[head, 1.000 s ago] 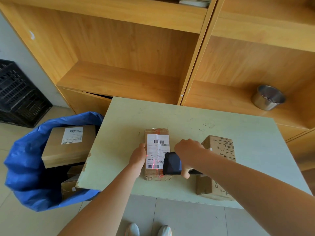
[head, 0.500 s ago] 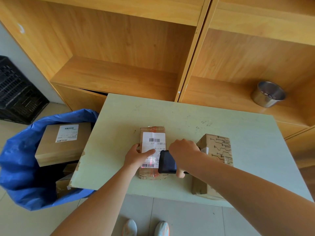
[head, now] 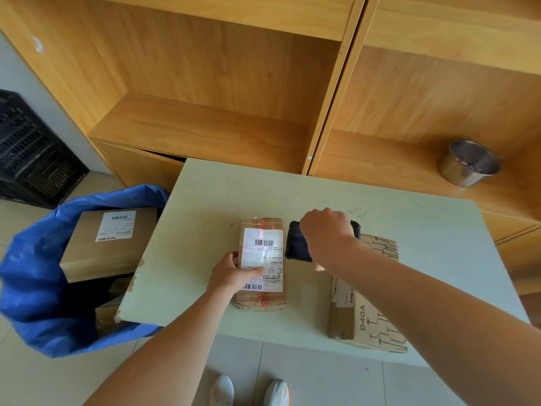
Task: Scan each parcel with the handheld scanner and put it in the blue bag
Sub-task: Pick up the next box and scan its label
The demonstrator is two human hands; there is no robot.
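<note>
A small brown taped parcel (head: 265, 230) with a white barcode label lies flat on the pale green table (head: 292, 189). My left hand (head: 234, 273) grips its left edge, thumb across the label. My right hand (head: 328, 232) holds the black handheld scanner (head: 294, 244) just right of the parcel, and red scan light falls on the label's top. A second cardboard parcel (head: 369, 320) printed D40A sits under my right forearm. The blue bag (head: 32, 288) stands open on the floor at the table's left, with a labelled box (head: 87, 256) and other parcels inside.
Wooden shelving (head: 205, 124) runs behind the table, with a steel bowl (head: 468, 162) on its right shelf. A black plastic crate (head: 29, 153) stands on the floor at far left. My shoes (head: 248, 391) show below the table's front edge.
My right hand has carried the scanner farther from me along the parcel's right side, and the red light has moved from the lower barcode to the label's top. My left thumb has come over the label.
</note>
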